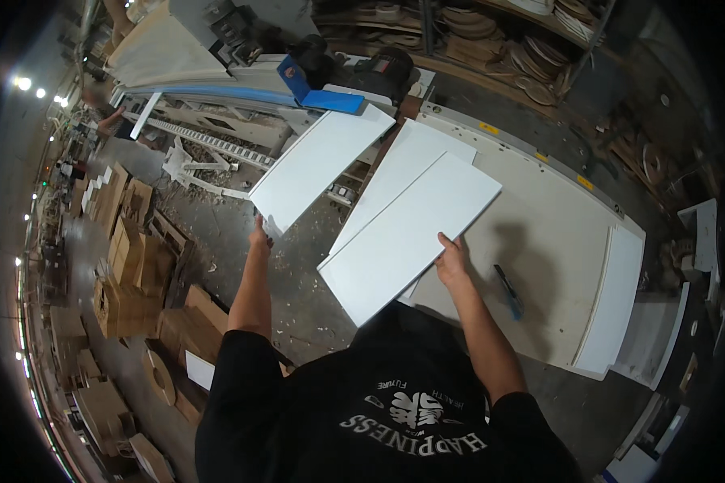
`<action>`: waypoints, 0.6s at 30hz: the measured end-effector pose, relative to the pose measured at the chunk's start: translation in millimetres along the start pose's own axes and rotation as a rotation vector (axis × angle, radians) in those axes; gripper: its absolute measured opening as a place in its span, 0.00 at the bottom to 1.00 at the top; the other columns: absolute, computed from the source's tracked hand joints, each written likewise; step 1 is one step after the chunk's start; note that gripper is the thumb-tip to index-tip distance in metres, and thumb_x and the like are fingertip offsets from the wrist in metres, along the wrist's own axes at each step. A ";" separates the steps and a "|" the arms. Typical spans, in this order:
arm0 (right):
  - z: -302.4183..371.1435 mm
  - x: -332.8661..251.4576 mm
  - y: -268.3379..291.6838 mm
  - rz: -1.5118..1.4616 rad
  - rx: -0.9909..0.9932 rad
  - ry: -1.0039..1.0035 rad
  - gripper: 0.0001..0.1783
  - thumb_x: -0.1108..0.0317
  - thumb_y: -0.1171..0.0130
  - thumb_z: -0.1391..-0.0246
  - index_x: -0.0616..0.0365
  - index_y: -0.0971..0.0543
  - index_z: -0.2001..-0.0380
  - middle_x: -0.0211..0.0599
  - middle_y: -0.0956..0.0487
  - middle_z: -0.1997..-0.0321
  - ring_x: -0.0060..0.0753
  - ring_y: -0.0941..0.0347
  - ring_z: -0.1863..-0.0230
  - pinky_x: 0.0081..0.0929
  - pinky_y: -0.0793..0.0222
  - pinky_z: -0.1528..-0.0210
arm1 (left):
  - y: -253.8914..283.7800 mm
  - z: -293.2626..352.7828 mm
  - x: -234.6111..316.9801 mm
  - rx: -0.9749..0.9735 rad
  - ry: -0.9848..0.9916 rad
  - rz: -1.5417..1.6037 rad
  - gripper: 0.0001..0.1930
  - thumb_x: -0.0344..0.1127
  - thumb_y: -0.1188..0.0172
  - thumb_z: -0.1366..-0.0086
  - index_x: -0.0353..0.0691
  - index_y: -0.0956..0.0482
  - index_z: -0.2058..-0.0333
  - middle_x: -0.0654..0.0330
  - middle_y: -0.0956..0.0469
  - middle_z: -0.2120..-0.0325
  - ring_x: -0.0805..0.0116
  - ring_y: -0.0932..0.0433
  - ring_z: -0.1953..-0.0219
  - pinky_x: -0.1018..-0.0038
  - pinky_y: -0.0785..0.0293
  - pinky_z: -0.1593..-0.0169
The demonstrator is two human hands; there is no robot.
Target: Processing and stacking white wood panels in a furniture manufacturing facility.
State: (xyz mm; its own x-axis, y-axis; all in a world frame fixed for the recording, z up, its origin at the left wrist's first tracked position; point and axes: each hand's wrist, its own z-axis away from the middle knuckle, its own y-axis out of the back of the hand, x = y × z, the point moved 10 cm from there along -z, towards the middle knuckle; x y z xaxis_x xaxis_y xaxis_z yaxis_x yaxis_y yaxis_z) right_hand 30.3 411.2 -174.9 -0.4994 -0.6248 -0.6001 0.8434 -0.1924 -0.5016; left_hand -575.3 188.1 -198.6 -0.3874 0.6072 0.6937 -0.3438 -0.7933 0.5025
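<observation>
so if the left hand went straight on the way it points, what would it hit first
Most likely the white panel reaching up to the blue plate; the left hand is already at its near corner, though depth there is unclear.

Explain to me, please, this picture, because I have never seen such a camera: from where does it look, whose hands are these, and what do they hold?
There is no robot here. A person wears a wide fisheye camera on the head, looking down, so straight edges appear bent.

The bare hands are the wearer's own. The left hand is at the near corner of one white panel; its exact grip is hard to see. The right hand holds the edge of a second white panel, which overlaps a third white panel underneath.

On the beige table to the right lies a slim, dark tool.
</observation>
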 end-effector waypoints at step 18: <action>-37.2 109.4 -56.4 -0.232 -0.141 -0.222 0.38 0.43 0.50 0.30 0.58 0.37 0.27 0.40 0.32 0.26 0.43 0.37 0.26 0.45 0.45 0.24 | -10.3 86.8 -79.2 0.041 -0.340 0.273 0.35 0.66 0.55 0.23 0.42 0.33 0.80 0.71 0.39 0.87 0.78 0.41 0.85 0.70 0.47 0.81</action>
State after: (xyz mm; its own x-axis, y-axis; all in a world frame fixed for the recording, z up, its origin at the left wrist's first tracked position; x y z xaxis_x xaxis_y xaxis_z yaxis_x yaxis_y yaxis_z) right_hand -79.2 381.8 -235.5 -0.6063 -0.7291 -0.3175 0.6689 -0.2516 -0.6994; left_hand -466.9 144.4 -213.9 -0.1535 0.3318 0.9308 -0.2313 -0.9278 0.2926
